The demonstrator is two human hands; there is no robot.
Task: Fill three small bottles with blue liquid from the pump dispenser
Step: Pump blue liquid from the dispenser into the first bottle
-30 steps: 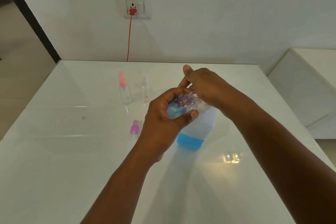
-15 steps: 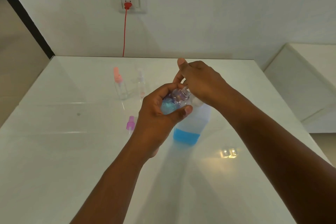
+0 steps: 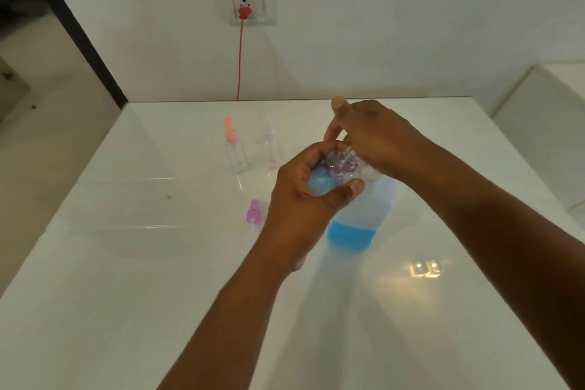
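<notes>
My left hand grips a small clear bottle that holds some blue liquid, tilted with its open neck toward the pump. My right hand lies over the head of the pump dispenser, fingers curled down around it and one finger raised. The pump head and nozzle are hidden under that hand. The dispenser is a translucent white bottle with a low band of blue liquid at its bottom. Two more small bottles stand behind on the left, one with a pink cap, one with a clear cap.
A purple spray cap lies on the glossy white table left of my left wrist. A wall socket with a red cord sits behind the table. A white cabinet stands at the right.
Both hands stay together at the small bottle and the pump head. Only the view has shifted slightly.
</notes>
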